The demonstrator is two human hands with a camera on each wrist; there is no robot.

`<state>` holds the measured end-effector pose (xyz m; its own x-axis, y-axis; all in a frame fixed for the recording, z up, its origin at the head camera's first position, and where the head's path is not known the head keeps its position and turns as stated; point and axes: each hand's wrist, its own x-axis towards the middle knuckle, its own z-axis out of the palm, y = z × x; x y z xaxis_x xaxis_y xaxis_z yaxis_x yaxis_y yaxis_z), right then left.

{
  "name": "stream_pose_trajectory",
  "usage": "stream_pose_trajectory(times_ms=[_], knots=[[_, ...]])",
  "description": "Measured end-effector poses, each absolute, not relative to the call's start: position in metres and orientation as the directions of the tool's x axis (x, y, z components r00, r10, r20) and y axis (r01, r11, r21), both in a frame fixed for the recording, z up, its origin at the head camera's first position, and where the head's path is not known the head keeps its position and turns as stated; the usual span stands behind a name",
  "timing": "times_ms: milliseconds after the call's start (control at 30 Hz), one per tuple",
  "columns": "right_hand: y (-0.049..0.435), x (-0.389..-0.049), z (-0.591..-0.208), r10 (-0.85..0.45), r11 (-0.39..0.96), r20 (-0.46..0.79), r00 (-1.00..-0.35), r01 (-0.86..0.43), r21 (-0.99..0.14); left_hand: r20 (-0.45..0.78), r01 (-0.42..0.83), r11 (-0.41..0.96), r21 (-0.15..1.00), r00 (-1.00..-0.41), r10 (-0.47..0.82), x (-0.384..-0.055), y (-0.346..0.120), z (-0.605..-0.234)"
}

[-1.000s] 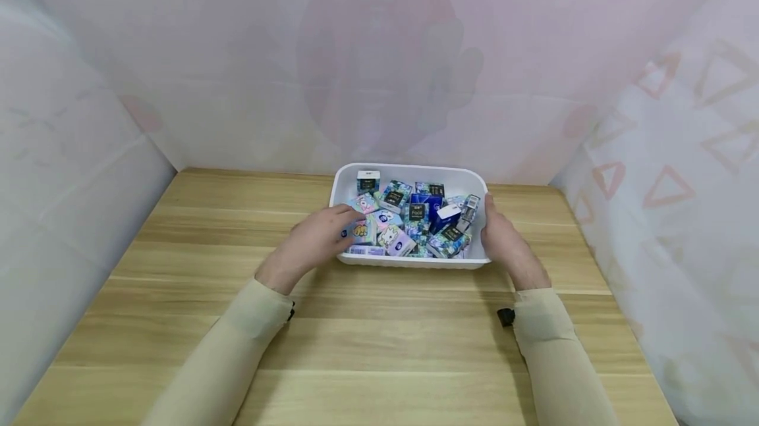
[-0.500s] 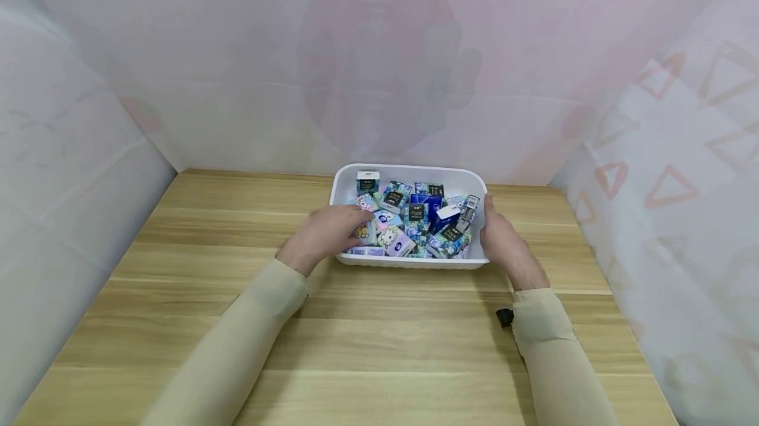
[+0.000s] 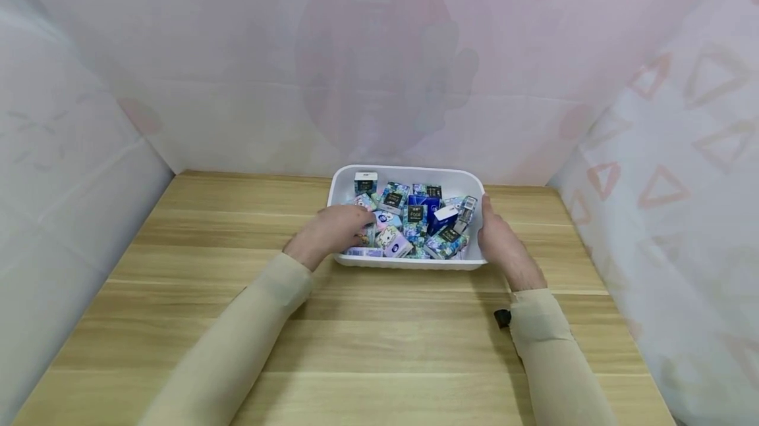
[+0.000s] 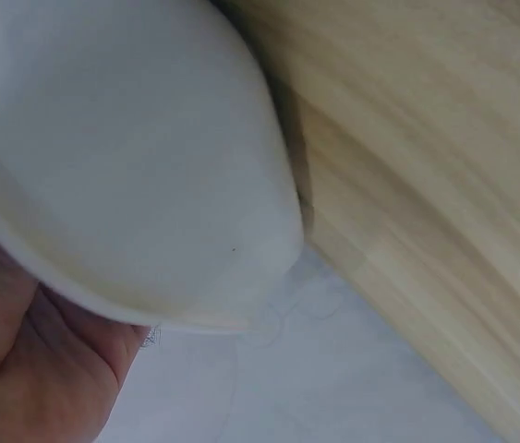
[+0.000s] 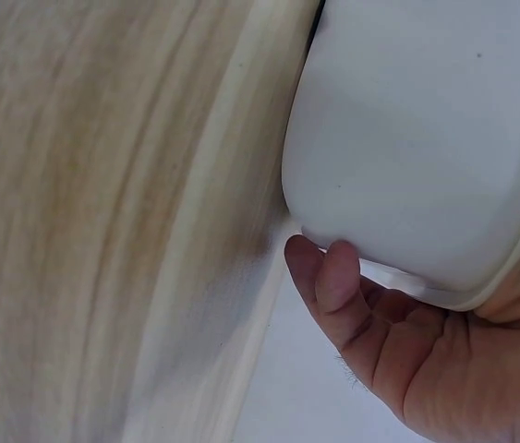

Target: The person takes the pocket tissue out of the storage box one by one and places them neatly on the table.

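Note:
A white plastic bin (image 3: 409,264) holds a jumble of small tissue packs, some blue-green with black labels like one tissue pack (image 3: 415,218), others pastel with cartoon prints. My left hand (image 3: 333,227) reaches over the bin's left end, fingers bent down at a cartoon tissue pack (image 3: 367,236). Its fingertips are mostly hidden, so a grip on the pack cannot be made out. The left wrist view shows the palm (image 4: 47,369) beside the rim. At the other end, my right hand (image 3: 501,238) grips the bin; in the right wrist view its curled fingers (image 5: 338,277) press the outer wall.
The bin stands on a wood-grain table (image 3: 379,347), near its back edge. A pale patterned sheet (image 3: 237,83) rises behind, with more sheeting at both sides. A dark blue pack (image 3: 439,218) lies among the others toward the bin's right side.
My left hand has moved a little right and deeper into the bin, its fingers bending down over the cartoon packs. My right hand keeps its hold at the right end.

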<state>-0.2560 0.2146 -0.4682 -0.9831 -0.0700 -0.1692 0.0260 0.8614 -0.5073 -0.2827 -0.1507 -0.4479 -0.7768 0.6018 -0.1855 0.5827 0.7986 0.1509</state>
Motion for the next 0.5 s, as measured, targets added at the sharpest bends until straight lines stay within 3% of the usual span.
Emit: stream_pose_trajectory(times_ms=[233, 300, 467, 500], knots=[[0.214, -0.256, -0.469, -0.067, 0.874, -0.168, -0.984, 0.024, -0.486, -0.104, 0.585, 0.791, 0.178, -0.788, 0.606, -0.282, -0.158, -0.428], [0.214, -0.257, -0.470, -0.064, 0.875, -0.169, -0.984, 0.026, -0.484, -0.056, 0.605, 0.772, 0.196, -0.779, 0.625, -0.298, -0.165, -0.440], [0.214, -0.257, -0.469, -0.061, 0.877, -0.170, -0.984, 0.028, -0.480, 0.017, 0.618, 0.759, 0.205, -0.778, 0.629, -0.301, -0.177, -0.423], [0.214, -0.257, -0.468, -0.061, 0.877, -0.172, -0.983, 0.030, -0.480, 0.008, 0.603, 0.775, 0.188, -0.790, 0.613, -0.287, -0.175, -0.401]])
